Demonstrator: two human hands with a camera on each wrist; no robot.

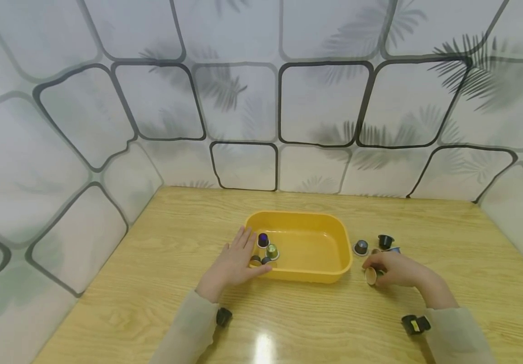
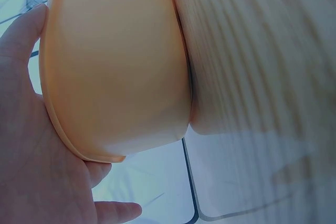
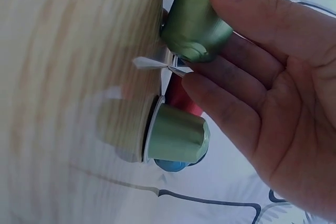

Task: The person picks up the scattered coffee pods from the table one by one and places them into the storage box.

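Note:
My left hand (image 1: 231,265) rests on the left rim of a yellow plastic tray (image 1: 309,275), its fingers straight and spread. In the left wrist view the palm lies along the rim, outside the tray wall (image 2: 115,66). Several coffee capsules stand in the tray's left end, among them a purple capsule (image 1: 263,239) and a green capsule (image 1: 272,251). To the right of the tray, my right hand (image 1: 395,268) pinches a dark green coffee capsule (image 3: 194,22) between thumb and fingers. Its foil lid (image 1: 371,276) faces toward me in the head view.
Near the right hand stand a grey-blue capsule (image 1: 360,246), a black capsule (image 1: 385,241) and a light green capsule (image 3: 178,132). A red capsule (image 3: 182,96) shows behind the fingers. The wooden table (image 1: 152,303) ends at patterned walls (image 1: 243,164) at the back and sides.

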